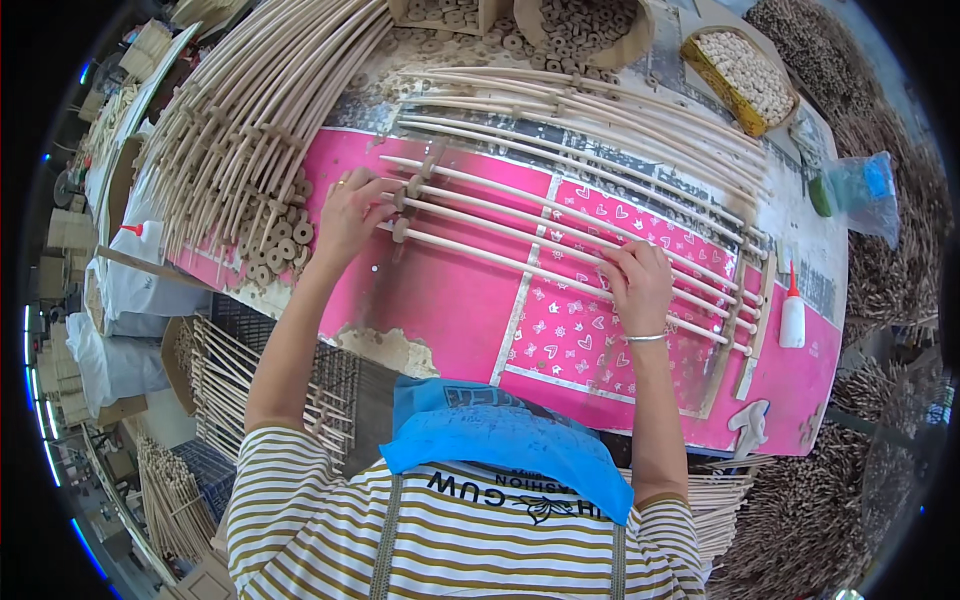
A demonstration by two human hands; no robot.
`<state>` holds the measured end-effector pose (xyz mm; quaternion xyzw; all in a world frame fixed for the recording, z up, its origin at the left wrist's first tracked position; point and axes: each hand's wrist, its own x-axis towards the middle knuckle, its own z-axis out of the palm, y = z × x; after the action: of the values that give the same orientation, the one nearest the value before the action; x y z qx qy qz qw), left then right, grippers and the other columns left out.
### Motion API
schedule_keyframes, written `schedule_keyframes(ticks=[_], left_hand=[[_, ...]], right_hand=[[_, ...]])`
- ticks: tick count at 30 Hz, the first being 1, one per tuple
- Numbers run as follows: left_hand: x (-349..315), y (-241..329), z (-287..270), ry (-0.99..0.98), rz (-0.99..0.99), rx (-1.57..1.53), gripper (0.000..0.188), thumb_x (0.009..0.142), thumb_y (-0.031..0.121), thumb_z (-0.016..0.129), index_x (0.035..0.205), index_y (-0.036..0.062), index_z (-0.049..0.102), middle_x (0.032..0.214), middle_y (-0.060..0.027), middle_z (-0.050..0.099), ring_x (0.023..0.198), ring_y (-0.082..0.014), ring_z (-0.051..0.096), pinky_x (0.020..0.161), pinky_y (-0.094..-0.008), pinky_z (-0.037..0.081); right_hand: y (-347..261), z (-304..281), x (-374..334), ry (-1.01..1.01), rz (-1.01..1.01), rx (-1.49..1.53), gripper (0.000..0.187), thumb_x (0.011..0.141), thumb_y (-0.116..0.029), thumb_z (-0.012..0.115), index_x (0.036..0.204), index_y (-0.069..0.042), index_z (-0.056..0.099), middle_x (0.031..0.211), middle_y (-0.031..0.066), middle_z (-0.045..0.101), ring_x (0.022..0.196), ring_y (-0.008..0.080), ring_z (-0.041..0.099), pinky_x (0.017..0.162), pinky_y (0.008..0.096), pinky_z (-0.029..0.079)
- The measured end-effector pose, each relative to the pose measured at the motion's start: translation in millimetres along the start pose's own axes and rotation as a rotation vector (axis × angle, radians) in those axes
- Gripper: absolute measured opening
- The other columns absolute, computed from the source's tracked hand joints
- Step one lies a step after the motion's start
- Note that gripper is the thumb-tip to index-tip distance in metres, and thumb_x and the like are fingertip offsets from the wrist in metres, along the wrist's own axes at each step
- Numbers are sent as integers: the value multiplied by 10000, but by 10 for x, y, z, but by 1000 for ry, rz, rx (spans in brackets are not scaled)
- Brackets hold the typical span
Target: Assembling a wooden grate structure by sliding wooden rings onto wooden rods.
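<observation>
Several pale wooden rods point(520, 275) lie side by side across the pink table, each with a round wooden disc near its left end. My left hand point(352, 212) is closed, its fingertips at a wooden disc point(400, 201) on one of the middle rods. Farther right, my right hand point(640, 285) pinches a wooden rod point(510, 240) along its length; its fingers partly hide the rods beneath. The rods' right ends, some with small knobs, rest at a wooden strip point(757, 325).
A large pile of rods with discs point(250, 130) covers the far left, with loose discs point(285, 245) beside it. Far right stand a yellow box of beads point(745, 75) and a white glue bottle point(792, 318). A crumpled white cloth point(750, 425) lies near the front edge.
</observation>
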<state>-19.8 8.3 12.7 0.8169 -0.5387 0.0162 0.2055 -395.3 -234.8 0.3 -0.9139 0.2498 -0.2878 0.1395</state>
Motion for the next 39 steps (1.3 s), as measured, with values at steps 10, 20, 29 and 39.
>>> schedule_keyframes(ticks=[10,20,29,39], left_hand=[[76,-146,-31,-5,109,-59,341,816,31,772,1151,80,738,1038,-106,645,1011,-329,639,878,-452,485],[86,10,-175,-12,144,-70,387,800,58,775,1184,97,757,1015,-118,665,989,-329,649,888,-455,503],[47,14,-145,-21,79,-108,290,840,206,760,1125,150,770,1002,-51,644,1011,-303,610,898,-435,462],[77,-4,-124,-52,71,-125,302,849,210,759,1142,139,767,1019,-34,664,1035,-287,618,931,-426,439]], right_hand=[[35,131,-61,41,6,-18,98,810,-182,810,880,-148,749,883,22,621,911,243,620,776,412,509],[20,93,-113,17,-11,1,109,840,-154,794,943,-127,767,942,47,672,928,279,631,811,442,500],[-25,-5,-94,-44,-4,27,138,872,-166,787,1004,-126,775,953,22,665,923,253,607,803,412,463],[36,22,-13,-43,-51,-44,130,890,-171,783,1007,-115,773,946,16,666,911,244,603,788,405,449]])
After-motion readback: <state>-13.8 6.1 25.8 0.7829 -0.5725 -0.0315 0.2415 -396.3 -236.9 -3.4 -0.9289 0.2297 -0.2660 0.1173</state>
